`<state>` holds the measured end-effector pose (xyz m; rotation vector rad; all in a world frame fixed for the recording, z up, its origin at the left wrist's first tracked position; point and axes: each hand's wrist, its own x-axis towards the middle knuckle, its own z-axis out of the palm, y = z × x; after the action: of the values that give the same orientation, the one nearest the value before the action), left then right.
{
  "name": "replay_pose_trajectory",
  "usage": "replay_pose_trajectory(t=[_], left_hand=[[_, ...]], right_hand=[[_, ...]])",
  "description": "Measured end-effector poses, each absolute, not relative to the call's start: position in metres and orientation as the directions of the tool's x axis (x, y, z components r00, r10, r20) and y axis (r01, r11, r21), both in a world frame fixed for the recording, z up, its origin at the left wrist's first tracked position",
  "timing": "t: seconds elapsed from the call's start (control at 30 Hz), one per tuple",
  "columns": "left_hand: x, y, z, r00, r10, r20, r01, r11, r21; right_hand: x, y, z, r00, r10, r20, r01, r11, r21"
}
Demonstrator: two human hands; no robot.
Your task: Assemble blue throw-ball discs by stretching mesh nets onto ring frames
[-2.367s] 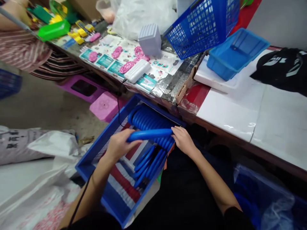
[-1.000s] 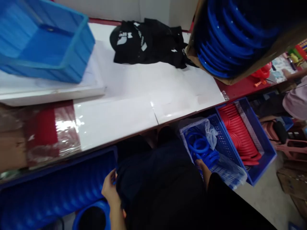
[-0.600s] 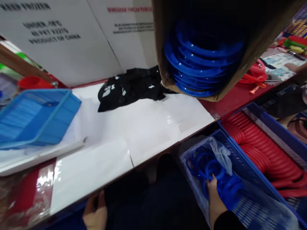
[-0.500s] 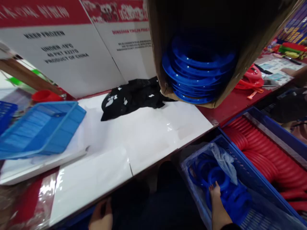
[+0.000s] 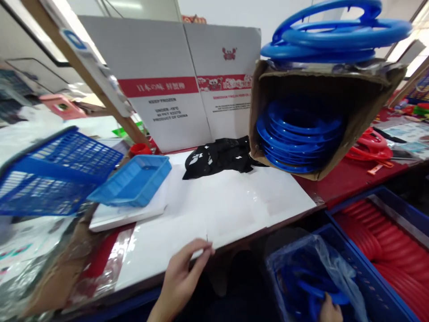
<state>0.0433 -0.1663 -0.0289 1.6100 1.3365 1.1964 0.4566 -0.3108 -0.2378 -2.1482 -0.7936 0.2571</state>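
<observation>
My left hand [image 5: 186, 270] is over the front edge of the white-covered table [image 5: 214, 214], thumb and forefinger brought together in a pinch. A thin sliver shows at the fingertips, too small to name. Low on the right, my right hand [image 5: 330, 309] reaches into a plastic-lined blue crate [image 5: 368, 286]. Its fingers are closed on a blue plastic ring [image 5: 321, 288], and part of the hand is cut off by the picture's lower edge. Other blue parts lie around it under the clear plastic bag [image 5: 338, 259].
A cardboard box [image 5: 355, 112] on the table holds stacked blue rings [image 5: 298, 143], with larger blue rings [image 5: 335, 38] on top. Black cloth pieces [image 5: 217, 156] lie beside it. A blue tray [image 5: 134, 181] and blue basket [image 5: 63, 172] stand left. Red rings [image 5: 395, 255] fill the right-hand crate.
My view has tilted up and swung left. My left hand has risen from below the table edge to over it, fingers now pinched. My right hand stays in the crate among the blue rings.
</observation>
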Motion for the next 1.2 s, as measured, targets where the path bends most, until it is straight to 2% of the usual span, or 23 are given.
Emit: replay_pose_trajectory(t=[0.07, 0.1, 0.13, 0.2, 0.23, 0.3, 0.37, 0.43, 0.5, 0.6, 0.67, 0.73, 0.8, 0.83, 0.9, 0.93, 1.0, 1.07, 1.2], left_hand=[[0.056, -0.118, -0.001, 0.057, 0.96, 0.276, 0.189, -0.282, 0.941], [0.061, -0.091, 0.008, 0.085, 0.96, 0.265, 0.135, -0.275, 0.952], [0.067, -0.065, 0.013, 0.124, 0.962, 0.242, 0.083, -0.253, 0.964], [0.075, -0.019, 0.012, 0.202, 0.973, 0.109, -0.051, -0.1, 0.994], [0.078, -0.002, 0.009, 0.263, 0.965, 0.002, -0.122, 0.031, 0.992], [0.08, 0.019, -0.001, 0.339, 0.938, -0.066, -0.152, 0.124, 0.981], [0.075, 0.022, -0.007, 0.386, 0.919, -0.08, -0.187, 0.162, 0.969], [0.062, 0.015, -0.005, 0.473, 0.879, -0.062, -0.265, 0.209, 0.941], [0.045, 0.007, 0.002, 0.554, 0.833, -0.011, -0.356, 0.248, 0.901], [0.02, 0.003, 0.015, 0.532, 0.845, 0.046, -0.393, 0.199, 0.898], [0.008, 0.008, 0.018, 0.443, 0.896, 0.016, -0.243, 0.102, 0.965], [0.001, 0.017, 0.013, 0.317, 0.948, -0.017, 0.06, -0.002, 0.998], [-0.001, 0.025, 0.005, 0.199, 0.98, -0.018, 0.331, -0.05, 0.942], [0.0, 0.027, 0.0, 0.155, 0.988, -0.011, 0.418, -0.055, 0.907], [0.004, 0.029, -0.008, 0.095, 0.995, 0.008, 0.524, -0.056, 0.85], [0.008, 0.028, -0.009, 0.076, 0.997, 0.022, 0.579, -0.062, 0.813], [0.015, 0.023, -0.009, 0.063, 0.997, 0.047, 0.686, -0.078, 0.724], [0.021, 0.016, -0.005, 0.066, 0.996, 0.064, 0.774, -0.092, 0.627], [0.025, 0.007, 0.006, 0.128, 0.987, 0.098, 0.885, -0.158, 0.438]], right_hand=[[0.463, -0.301, -0.223, 0.873, 0.464, 0.15, 0.396, -0.497, -0.772], [0.462, -0.297, -0.212, 0.902, 0.386, 0.193, 0.382, -0.506, -0.774], [0.459, -0.292, -0.197, 0.909, 0.337, 0.247, 0.397, -0.511, -0.763], [0.444, -0.285, -0.163, 0.849, 0.337, 0.406, 0.527, -0.499, -0.688], [0.431, -0.282, -0.145, 0.784, 0.351, 0.512, 0.621, -0.471, -0.627], [0.401, -0.276, -0.11, 0.568, 0.417, 0.71, 0.822, -0.336, -0.46], [0.367, -0.265, -0.08, 0.224, 0.529, 0.819, 0.972, -0.059, -0.228], [0.332, -0.248, -0.058, -0.174, 0.609, 0.774, 0.962, 0.275, 0.001], [0.299, -0.228, -0.043, -0.498, 0.605, 0.621, 0.829, 0.542, 0.138], [0.258, -0.199, -0.03, -0.701, 0.58, 0.415, 0.695, 0.685, 0.218], [0.241, -0.184, -0.02, -0.78, 0.56, 0.28, 0.623, 0.737, 0.261], [0.234, -0.169, -0.002, -0.846, 0.516, 0.134, 0.533, 0.824, 0.192], [0.234, -0.146, 0.024, -0.885, 0.462, 0.049, 0.461, 0.887, -0.027], [0.235, -0.13, 0.039, -0.883, 0.466, 0.058, 0.453, 0.877, -0.159], [0.232, -0.089, 0.068, -0.809, 0.573, 0.133, 0.499, 0.788, -0.362], [0.227, -0.063, 0.08, -0.742, 0.645, 0.183, 0.558, 0.745, -0.366], [0.212, -0.008, 0.095, -0.697, 0.687, 0.205, 0.616, 0.72, -0.319], [0.192, 0.045, 0.097, -0.633, 0.767, 0.103, 0.761, 0.641, -0.101], [0.155, 0.12, 0.074, -0.585, 0.811, 0.018, 0.811, 0.585, 0.02]])
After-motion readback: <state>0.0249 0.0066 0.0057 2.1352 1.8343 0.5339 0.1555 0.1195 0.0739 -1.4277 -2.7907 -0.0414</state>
